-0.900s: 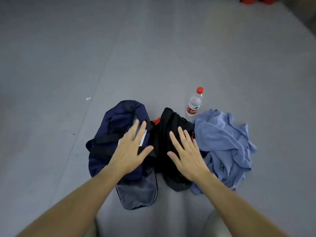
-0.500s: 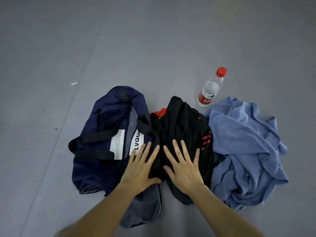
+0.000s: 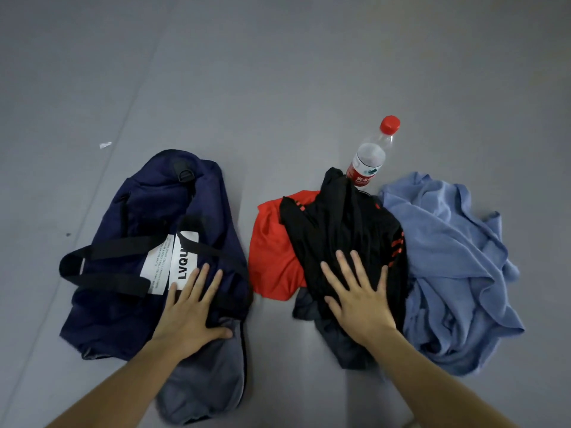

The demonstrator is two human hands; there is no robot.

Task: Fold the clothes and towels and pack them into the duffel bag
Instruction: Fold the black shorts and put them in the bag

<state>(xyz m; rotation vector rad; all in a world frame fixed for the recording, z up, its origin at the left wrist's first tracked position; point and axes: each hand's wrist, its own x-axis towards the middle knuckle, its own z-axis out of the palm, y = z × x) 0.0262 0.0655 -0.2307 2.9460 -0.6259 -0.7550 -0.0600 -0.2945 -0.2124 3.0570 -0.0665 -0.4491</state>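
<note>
The navy duffel bag [image 3: 145,217] is laid on the grey floor [image 3: 278,72] at the left, with its black straps [image 3: 108,280] slack across it and a white label [image 3: 183,261] on top. The left hand [image 3: 191,310] is rested flat on the bag's near end, just beside the label. Its fingers [image 3: 197,282] are held straight and slightly spread, the thumb is stretched out to the right, and nothing is gripped.

To the right, apart from the bag, a black garment [image 3: 340,223] is heaped over a red garment [image 3: 272,257], and a crumpled blue towel [image 3: 448,273] is touching its right side. The right hand [image 3: 361,301] is laid palm-down on the black garment, its fingers [image 3: 345,268] straight and spread. Both forearms are extended forward from the bottom edge. A red-capped water bottle [image 3: 369,159] is seen just beyond the black garment.
</note>
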